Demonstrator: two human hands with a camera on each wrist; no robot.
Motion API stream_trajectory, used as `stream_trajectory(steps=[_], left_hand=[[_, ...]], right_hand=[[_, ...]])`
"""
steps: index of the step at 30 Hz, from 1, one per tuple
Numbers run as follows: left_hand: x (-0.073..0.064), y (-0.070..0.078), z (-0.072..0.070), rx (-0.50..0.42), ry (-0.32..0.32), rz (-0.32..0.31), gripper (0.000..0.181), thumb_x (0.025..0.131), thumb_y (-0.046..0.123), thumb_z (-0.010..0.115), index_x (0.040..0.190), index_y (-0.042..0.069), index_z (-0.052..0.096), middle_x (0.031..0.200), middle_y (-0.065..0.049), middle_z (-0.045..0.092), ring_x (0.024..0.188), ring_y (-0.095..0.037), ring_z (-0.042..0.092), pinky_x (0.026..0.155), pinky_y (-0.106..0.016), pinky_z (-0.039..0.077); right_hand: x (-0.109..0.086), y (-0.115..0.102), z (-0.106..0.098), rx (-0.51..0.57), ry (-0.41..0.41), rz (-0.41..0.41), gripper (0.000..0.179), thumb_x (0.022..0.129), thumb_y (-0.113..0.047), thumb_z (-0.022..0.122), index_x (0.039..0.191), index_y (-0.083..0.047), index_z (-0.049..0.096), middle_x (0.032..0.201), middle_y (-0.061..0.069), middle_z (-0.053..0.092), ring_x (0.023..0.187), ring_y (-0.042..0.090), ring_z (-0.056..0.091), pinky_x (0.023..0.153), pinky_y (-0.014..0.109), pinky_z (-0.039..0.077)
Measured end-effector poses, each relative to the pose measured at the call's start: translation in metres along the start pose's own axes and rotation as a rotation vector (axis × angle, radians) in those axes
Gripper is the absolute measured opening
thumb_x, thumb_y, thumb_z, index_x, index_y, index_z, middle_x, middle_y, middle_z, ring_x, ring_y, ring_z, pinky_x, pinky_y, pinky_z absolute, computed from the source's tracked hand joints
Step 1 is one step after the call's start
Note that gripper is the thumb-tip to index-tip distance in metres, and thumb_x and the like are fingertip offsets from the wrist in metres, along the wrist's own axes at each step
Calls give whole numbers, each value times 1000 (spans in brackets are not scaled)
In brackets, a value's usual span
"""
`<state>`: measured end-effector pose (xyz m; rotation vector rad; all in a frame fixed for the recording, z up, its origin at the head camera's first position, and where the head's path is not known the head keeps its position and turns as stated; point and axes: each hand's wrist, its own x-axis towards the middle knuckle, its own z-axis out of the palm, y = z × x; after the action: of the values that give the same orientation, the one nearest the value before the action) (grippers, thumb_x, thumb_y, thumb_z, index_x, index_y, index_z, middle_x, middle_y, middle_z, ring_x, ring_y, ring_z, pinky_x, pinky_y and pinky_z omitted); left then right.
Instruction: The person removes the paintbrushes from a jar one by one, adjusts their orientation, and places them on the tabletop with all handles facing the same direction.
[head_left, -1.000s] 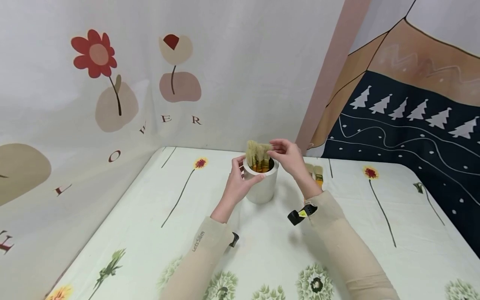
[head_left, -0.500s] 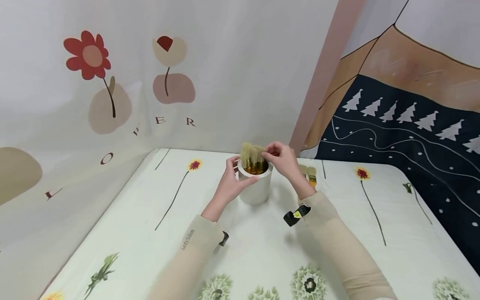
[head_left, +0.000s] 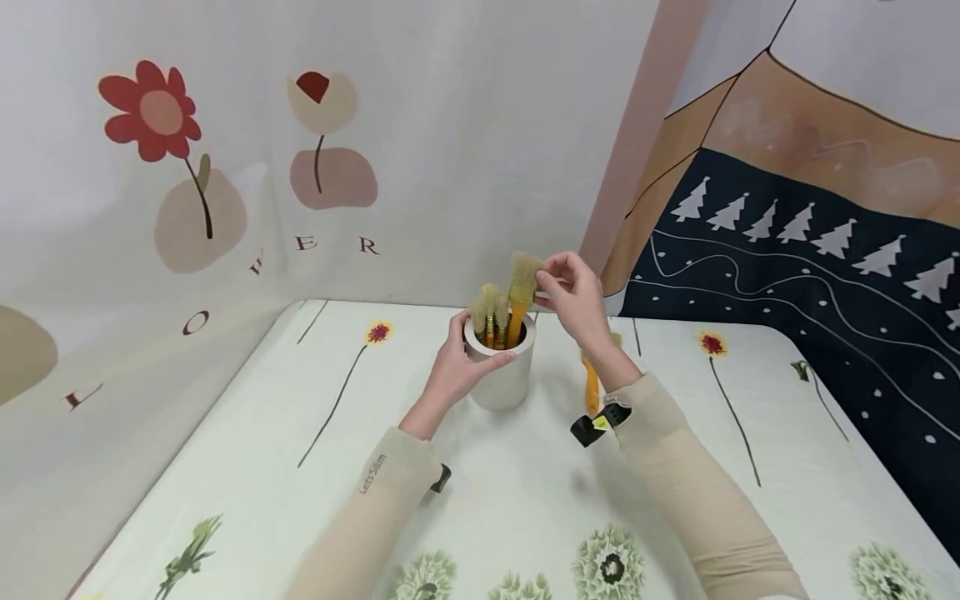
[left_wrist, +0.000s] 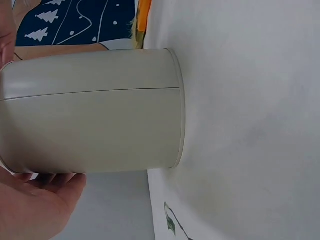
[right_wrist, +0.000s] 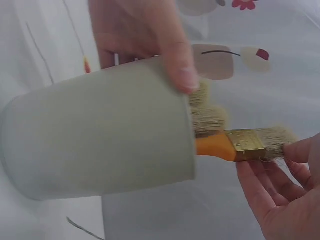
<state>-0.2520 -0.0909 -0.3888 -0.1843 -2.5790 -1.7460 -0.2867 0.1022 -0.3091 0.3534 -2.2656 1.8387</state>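
A white cylindrical container (head_left: pixel 501 385) stands upright on the table, bristle ends of several paintbrushes (head_left: pixel 487 312) showing above its rim. My left hand (head_left: pixel 453 368) grips it around the upper part, thumb at the near side of the rim. Pinched by its pale bristles in my right hand (head_left: pixel 577 304) is a wider paintbrush (right_wrist: pixel 245 145) with an orange handle and brass-coloured ferrule. It sticks up higher than the others, the lower handle hidden inside the container. In the left wrist view the container wall (left_wrist: pixel 100 120) hides the brushes inside.
Another orange-handled paintbrush (head_left: pixel 592 387) lies on the table to the right of the container, partly hidden by my right forearm. The flower-printed tablecloth (head_left: pixel 360 500) meets a printed fabric backdrop (head_left: pixel 465 150) behind the container.
My right hand has risen, drawing the wider paintbrush partway up out of the container. The left hand keeps its grip on the container. The head view has shifted slightly.
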Motion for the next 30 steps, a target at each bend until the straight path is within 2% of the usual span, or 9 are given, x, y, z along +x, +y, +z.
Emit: stream_trajectory(steps=[5,10,14,18,22,30], left_hand=[[-2,-3,0,10,36,1,99,81,42,81,155,20,20,161,-8,33,147,-28,37,119,-50,35],[-5,-3,0,-2,71,10,97,80,40,82,154,17,22,159,-9,35,147,-29,37,119,-50,35],[-6,-4,1,9,87,32,97,80,42,82,153,15,23,158,-10,37,146,-28,38,119,-49,35],[-6,-5,-1,29,118,57,98,79,44,82,153,14,24,156,-12,40,145,-29,41,118,-49,37],[-7,-6,-3,64,143,55,99,79,46,82,153,13,25,156,-13,41,143,-30,43,116,-49,39],[-10,-7,-2,78,133,43,101,78,47,82,154,13,26,156,-11,40,143,-29,43,116,-48,40]], right_hand=[[3,-17,-11,104,75,-59,13,101,-12,58,112,-7,55,106,4,65,91,10,68,78,27,61],[6,-32,-24,176,135,-140,7,100,-11,59,105,-15,58,98,-7,68,87,7,69,73,21,60],[8,-39,-35,211,172,-172,8,99,-10,60,101,-17,58,94,-9,70,84,7,68,71,19,60],[9,-42,-41,198,186,-173,7,98,-11,62,100,-17,59,93,-9,70,84,6,69,71,18,59],[8,-40,-44,156,183,-142,6,98,-13,62,102,-17,60,94,-12,70,84,5,70,72,17,59],[5,-28,-64,137,190,-117,7,97,-13,64,100,-19,61,89,-14,72,77,3,68,68,15,58]])
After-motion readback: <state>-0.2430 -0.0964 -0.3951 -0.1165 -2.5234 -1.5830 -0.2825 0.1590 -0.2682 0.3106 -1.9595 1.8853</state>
